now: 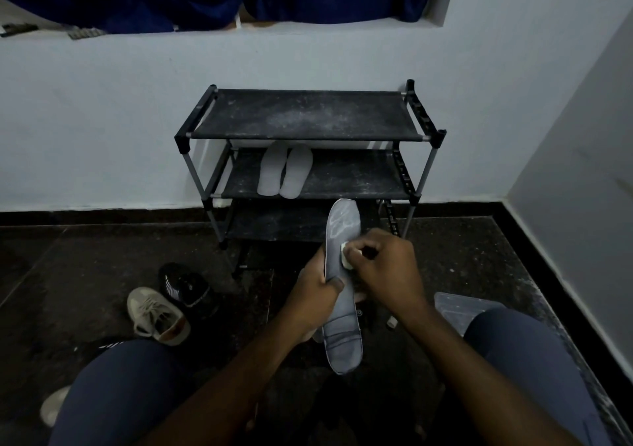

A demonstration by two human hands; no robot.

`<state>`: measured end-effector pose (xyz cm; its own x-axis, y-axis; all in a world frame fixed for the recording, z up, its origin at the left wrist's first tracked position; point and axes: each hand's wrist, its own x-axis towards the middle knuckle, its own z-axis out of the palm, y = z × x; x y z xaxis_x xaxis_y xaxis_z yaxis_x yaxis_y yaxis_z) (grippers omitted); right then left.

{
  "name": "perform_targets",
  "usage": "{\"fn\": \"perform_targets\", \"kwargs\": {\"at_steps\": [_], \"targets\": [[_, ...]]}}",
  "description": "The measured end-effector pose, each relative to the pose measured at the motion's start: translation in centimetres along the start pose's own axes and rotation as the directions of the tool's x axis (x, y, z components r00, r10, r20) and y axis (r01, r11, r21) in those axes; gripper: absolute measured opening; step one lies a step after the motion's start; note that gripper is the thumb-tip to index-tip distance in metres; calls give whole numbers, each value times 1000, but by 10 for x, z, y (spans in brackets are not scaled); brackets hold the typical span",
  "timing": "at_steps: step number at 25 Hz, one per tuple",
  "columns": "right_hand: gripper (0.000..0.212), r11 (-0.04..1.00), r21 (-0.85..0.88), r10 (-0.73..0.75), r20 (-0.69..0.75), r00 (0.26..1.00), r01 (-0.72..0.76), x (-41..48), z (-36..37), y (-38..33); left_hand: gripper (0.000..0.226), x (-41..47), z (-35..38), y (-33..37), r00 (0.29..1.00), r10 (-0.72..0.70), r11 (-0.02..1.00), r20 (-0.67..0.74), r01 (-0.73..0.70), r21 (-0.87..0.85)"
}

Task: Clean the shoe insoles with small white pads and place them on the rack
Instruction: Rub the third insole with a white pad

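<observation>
Two insoles (294,171) on rack (308,136) middle shelf; left hand (313,291) grips grey insole (342,223) edge, right hand (387,267) pinches pad (346,257) against it.

Two bare forearms reach forward from the bottom of the view and converge near its centre. The left forearm (239,377) angles up and to the right; the right forearm (462,360) angles up and to the left. The left hand (315,288) is seen from the back. It grips a grey insole (342,336) from its left edge at about mid-length, with the thumb (337,283) laid across the upper face. The right hand (387,267) sits just beside and slightly above the left, knuckles up and wrist bent. Its curled fingers pinch a small white pad (346,257) and hold it against the insole's surface. The two hands nearly touch.
</observation>
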<state>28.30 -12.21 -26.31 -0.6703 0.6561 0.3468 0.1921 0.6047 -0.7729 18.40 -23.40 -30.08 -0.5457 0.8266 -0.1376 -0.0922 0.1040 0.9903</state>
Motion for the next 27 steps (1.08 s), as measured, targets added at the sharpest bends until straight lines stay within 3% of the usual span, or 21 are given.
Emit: {"fn": "perform_targets", "kwargs": {"at_steps": [5, 9, 15, 20, 24, 27], "targets": [[9, 1000, 7, 29, -119, 993, -28, 8, -8, 5, 70, -4, 5, 0, 998, -39, 997, 55, 43, -61], [10, 999, 1, -39, 35, 999, 39, 0, -1, -1, 70, 0, 1, -1, 1000, -18, 1000, 1, 18, -21], [9, 1000, 6, 20, -104, 994, -20, 9, -10, 6, 68, -6, 7, 1, 996, -64, 994, 66, 70, -82], [10, 993, 77, -99, 95, 991, 92, -3, 1, -6, 72, -4, 2, 2, 1000, 7, 999, -15, -6, 53], [9, 998, 70, 6, -92, 996, 1, 7, -6, 4, 76, -9, 8, 5, 995, -57, 994, 82, 65, -90], [7, 990, 117, -80, -5, 997, 80, 1, 0, -7, 74, -8, 9, 5, 998, -27, 997, 49, 31, -73]]}}
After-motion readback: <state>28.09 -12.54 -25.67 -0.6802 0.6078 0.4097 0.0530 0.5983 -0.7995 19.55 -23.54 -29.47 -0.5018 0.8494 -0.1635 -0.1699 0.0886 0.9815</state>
